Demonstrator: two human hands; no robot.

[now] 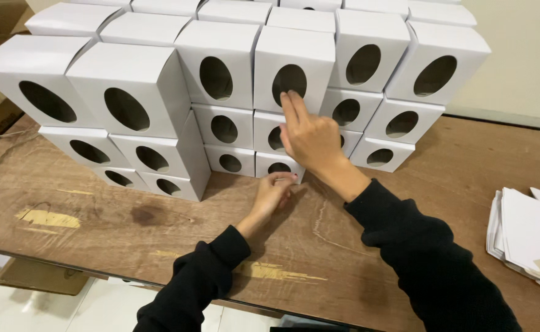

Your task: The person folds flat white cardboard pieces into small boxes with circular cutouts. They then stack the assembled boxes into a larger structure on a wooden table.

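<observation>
White window boxes: folded cartons point(288, 67) with oval cut-outs, stacked three rows high in a curved wall along the far side of the desk point(98, 215).
Right hand point(310, 138): grip released, fingers flat and stretched up against the front of a top-row box, fingertips at its oval hole; palm covers part of the middle-row box behind it.
Left hand point(273, 192): low on the desk, fingertips loosely curled on the lower front edge of a bottom-row box point(279, 166); nothing clasped.
Stack edges: the left block point(128, 101) stands forward of the centre boxes, leaving a recessed corner where both hands work.
Open room: bare wood in front of the stack, to the near desk edge.
Right edge: a pile of flat white card blanks point(525, 237) lies well apart from the boxes.
Beyond the near edge: pale floor tiles point(85, 307).
</observation>
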